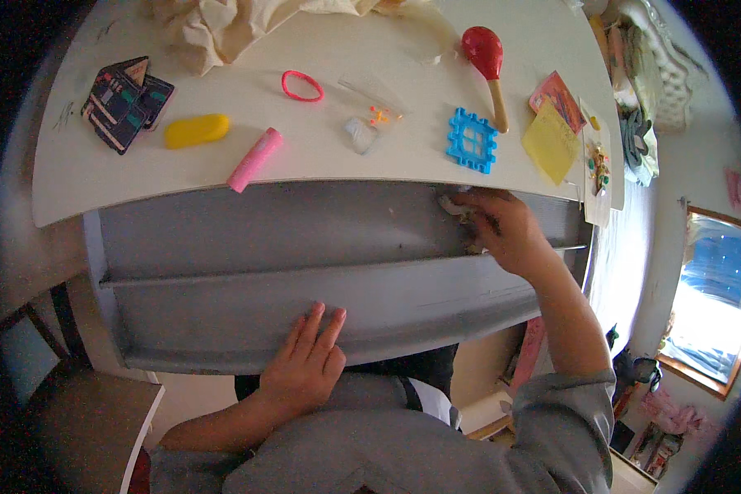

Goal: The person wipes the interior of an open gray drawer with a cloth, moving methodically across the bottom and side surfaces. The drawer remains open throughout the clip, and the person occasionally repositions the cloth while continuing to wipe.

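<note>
My right hand point(500, 231) is shut on a crumpled whitish wipe or cloth point(454, 207) at the back right of a grey pull-out drawer point(253, 231). Part of the wipe is hidden by my fingers and the table edge. My left hand point(305, 364) rests at the drawer's front section, fingers apart, holding nothing. On the white tabletop point(179, 167) just above the drawer lie a pink cylindrical tube point(254, 160), a yellow oblong object point(196, 131), a pink hair band point(302, 86) and a blue square plastic frame point(472, 141).
A red maraca point(483, 52), yellow paper point(551, 142), folded dark printed card point(120, 105) and cream cloth point(234, 28) lie on the table. A thin divider point(284, 269) crosses the drawer. A chair point(86, 407) stands at the lower left.
</note>
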Demonstrator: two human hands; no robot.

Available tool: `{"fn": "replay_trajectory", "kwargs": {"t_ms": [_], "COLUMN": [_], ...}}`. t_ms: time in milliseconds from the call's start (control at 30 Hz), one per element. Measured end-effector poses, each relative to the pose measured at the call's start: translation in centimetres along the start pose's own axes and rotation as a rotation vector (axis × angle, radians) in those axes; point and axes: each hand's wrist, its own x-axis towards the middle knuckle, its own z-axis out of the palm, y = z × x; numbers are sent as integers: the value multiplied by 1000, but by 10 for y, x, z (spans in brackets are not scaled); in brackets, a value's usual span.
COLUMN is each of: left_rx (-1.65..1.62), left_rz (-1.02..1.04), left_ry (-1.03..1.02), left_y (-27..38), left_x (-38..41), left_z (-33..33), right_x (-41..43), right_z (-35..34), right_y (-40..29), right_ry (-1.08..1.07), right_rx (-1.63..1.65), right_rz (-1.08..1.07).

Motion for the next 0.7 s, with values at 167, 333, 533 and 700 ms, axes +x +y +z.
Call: {"fn": "replay_trajectory", "kwargs": {"t_ms": [167,333,533,700], "left_rx": [-46,19,-3,-34], "left_rz": [-33,-7,-20,-33], "left_ry": [3,6,-6,-46], "left_y": [1,0,1,1], "left_x": [1,2,1,2], "left_z": [1,-2,0,-2], "right_x": [22,38,40,30], "right_z": [42,36,43,44], "right_y": [-37,-41,-39,-38], "right_ry": [70,-42,60,-245], "right_rx": [79,300,-9,-125], "right_rz": [-54,-106,-188,-388]}}
